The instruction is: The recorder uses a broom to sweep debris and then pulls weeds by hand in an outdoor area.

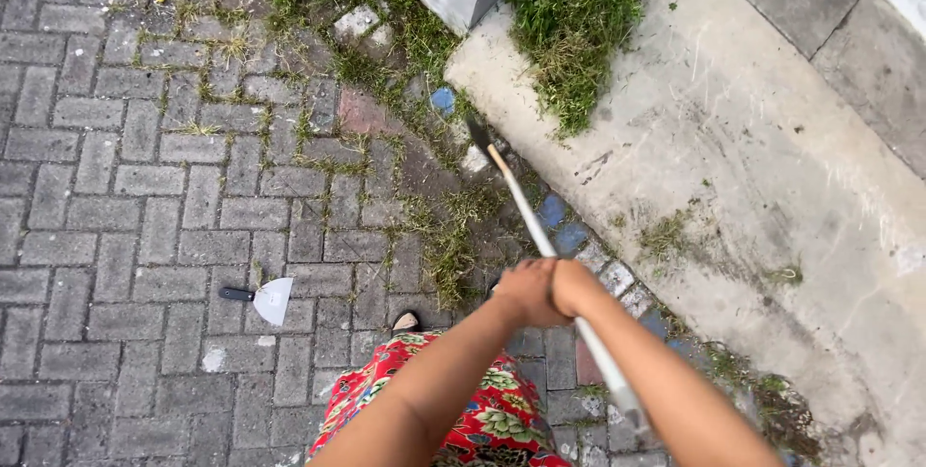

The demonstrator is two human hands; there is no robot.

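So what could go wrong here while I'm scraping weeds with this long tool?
Both hands, left hand and right hand, grip the long-handled hoe close together, so the blade may skid off the concrete edge. The foot looks barely covered near loose debris. The scraper lying on the pavers could be stepped on.

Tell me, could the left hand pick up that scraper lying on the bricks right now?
Probably not as things stand. The left hand is wrapped around the long tool handle together with the right hand, and the scraper lies apart on the bricks, down by the person's left side. Nothing covers it, though.
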